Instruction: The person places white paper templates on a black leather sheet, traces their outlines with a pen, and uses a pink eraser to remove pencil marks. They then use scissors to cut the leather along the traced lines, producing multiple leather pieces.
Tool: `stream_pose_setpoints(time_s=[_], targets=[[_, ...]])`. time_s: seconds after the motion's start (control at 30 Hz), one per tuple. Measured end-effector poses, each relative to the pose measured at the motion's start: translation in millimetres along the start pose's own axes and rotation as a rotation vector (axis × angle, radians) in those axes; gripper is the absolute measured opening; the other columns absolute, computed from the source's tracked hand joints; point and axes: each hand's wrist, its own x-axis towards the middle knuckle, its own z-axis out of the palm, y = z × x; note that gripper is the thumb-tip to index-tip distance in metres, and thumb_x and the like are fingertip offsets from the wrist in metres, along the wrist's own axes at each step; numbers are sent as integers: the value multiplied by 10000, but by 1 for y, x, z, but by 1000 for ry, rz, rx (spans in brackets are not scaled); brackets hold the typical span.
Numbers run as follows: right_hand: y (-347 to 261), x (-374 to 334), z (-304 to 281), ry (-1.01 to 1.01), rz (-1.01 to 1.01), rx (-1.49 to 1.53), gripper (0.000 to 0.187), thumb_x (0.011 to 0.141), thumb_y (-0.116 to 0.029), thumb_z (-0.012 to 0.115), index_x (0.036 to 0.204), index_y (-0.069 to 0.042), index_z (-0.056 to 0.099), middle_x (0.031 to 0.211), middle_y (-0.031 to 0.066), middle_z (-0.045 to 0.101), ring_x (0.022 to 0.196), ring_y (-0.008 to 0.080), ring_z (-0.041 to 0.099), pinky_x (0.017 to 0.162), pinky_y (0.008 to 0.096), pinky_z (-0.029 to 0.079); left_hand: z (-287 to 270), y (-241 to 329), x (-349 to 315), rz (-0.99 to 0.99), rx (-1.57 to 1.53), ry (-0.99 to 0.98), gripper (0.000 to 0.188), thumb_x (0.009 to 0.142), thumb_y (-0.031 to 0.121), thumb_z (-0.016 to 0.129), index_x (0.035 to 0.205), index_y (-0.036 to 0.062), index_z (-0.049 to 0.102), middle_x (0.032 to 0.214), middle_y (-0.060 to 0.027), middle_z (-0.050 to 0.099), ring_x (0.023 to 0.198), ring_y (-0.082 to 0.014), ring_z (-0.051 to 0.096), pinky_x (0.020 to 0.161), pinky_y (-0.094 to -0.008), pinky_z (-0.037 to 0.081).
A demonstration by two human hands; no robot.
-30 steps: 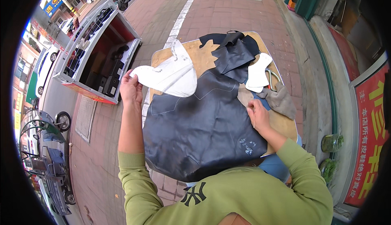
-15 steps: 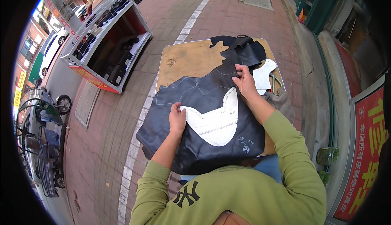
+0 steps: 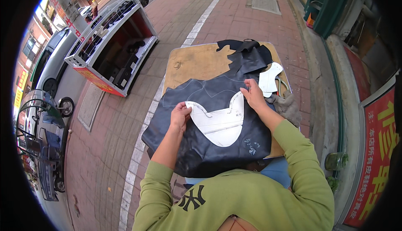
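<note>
A white U-shaped pattern piece (image 3: pixel 221 126) lies on a large sheet of black leather-like material (image 3: pixel 197 151) spread over a small table. Its left tip is pinched between the thumb and fingers of my left hand (image 3: pixel 180 116). My right hand (image 3: pixel 254 96) has its fingers bent, with the thumb at the pattern's right tip; whatever sits between these fingers is too small to make out. Thin pale outlines run across the black sheet beyond the pattern, and pale handwriting marks it at the near right.
Black offcuts (image 3: pixel 251 57) and another white pattern piece (image 3: pixel 269 79) rest at the table's far right, beside a grey cloth (image 3: pixel 287 109). Bare wooden tabletop (image 3: pixel 197 65) shows at far left. A display cart (image 3: pixel 121 51) stands left; a glass jar (image 3: pixel 335 160) is at right.
The pattern's left side has shifted away from me, levelling the piece, with my left hand moving along. My right hand has come down nearer to the pattern's right tip.
</note>
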Motion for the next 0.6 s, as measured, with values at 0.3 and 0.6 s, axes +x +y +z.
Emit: stream_pose_setpoints(time_s=[0.3, 0.6], targets=[[-23, -62, -76, -32, 415, 1116, 561, 982, -600, 449, 1243, -105, 487, 1347, 141, 531, 1201, 245, 517, 946, 435, 467, 17, 39, -89, 715, 576, -491, 246, 720, -156, 643, 883, 25, 678, 1025, -66, 706, 1129, -253, 603, 1013, -371, 456], [-8, -150, -71, -130, 169, 102, 357, 879, -153, 706, 1179, -30, 558, 1154, 132, 624, 1040, 234, 621, 914, 336, 489, -6, -63, -116, 758, 951, -262, 234, 718, -141, 630, 885, 20, 658, 973, -98, 699, 962, -275, 660, 842, -351, 527]])
